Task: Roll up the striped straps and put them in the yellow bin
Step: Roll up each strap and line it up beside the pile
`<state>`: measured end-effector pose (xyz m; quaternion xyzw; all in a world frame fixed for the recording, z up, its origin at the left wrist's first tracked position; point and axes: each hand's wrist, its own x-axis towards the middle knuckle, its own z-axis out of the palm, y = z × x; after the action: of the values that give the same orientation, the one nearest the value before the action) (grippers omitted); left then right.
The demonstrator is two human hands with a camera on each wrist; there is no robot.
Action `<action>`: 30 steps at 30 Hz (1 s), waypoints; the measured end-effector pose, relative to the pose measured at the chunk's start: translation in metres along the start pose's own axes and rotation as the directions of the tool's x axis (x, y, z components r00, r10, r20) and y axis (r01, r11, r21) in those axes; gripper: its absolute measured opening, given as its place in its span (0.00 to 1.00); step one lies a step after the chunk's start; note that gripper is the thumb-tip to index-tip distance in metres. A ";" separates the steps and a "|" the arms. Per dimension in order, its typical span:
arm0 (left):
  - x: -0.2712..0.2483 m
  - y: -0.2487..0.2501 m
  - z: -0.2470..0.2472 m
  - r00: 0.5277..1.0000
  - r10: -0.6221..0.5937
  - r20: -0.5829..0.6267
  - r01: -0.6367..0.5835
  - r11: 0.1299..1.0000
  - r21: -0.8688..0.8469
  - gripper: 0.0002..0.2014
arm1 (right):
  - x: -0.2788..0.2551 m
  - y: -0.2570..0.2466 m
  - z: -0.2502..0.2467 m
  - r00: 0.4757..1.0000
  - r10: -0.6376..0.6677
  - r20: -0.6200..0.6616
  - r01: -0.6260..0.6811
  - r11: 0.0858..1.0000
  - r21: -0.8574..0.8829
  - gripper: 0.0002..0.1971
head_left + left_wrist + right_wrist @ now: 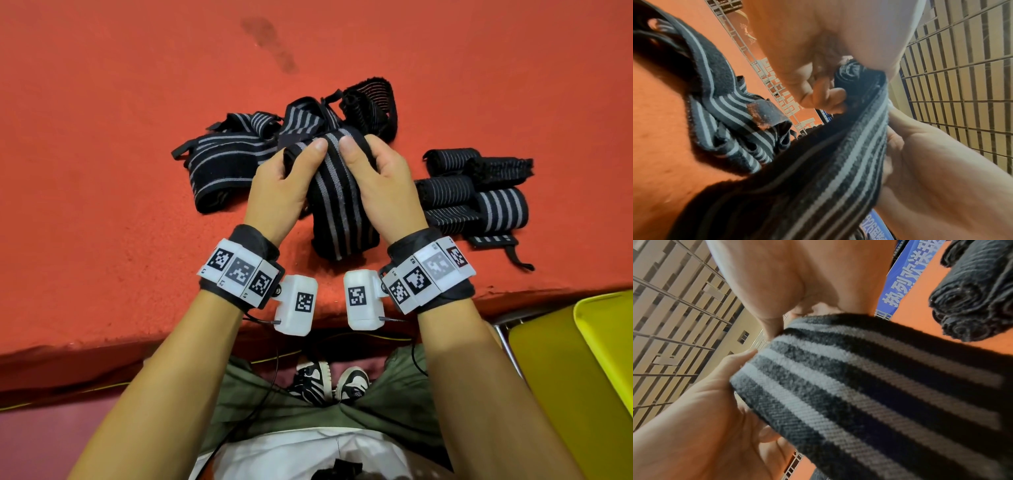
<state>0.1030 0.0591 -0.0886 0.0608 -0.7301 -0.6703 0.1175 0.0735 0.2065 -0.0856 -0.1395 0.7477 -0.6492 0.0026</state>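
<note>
A black strap with grey stripes [337, 202] is held up over the red surface, its top end rolled and its tail hanging down to the mat. My left hand [287, 181] grips the roll's left end, fingers curled round it, thumb on top. My right hand [375, 178] grips the right end the same way. In the left wrist view the rolled spiral end [853, 73] shows between my fingers. The right wrist view shows the strap [869, 394] stretched close below my palm. A corner of the yellow bin [589, 370] shows at the lower right.
A heap of unrolled striped straps [233, 150] lies behind and left of my hands. Several rolled straps [479, 195] sit in a cluster on the right. The red mat's [102, 171] front edge runs just below my wrists; my legs and shoes are under it.
</note>
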 end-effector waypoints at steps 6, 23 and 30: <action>0.003 -0.002 0.000 1.000 -0.009 0.017 0.010 0.998 -0.063 0.18 | 0.000 0.003 0.002 0.995 0.085 -0.045 -0.086 0.996 -0.032 0.15; -0.008 -0.001 0.003 0.997 0.073 0.031 -0.071 0.995 -0.070 0.14 | -0.003 -0.007 0.000 0.995 0.099 -0.016 -0.098 0.994 0.041 0.16; 0.002 0.005 0.002 0.991 -0.119 -0.066 0.118 0.993 -0.007 0.17 | -0.007 -0.005 0.001 0.993 0.115 0.023 -0.116 0.992 0.042 0.13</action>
<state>0.1005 0.0609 -0.0834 0.1261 -0.7199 -0.6749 0.1018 0.0819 0.2061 -0.0827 -0.1025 0.7402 -0.6626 0.0507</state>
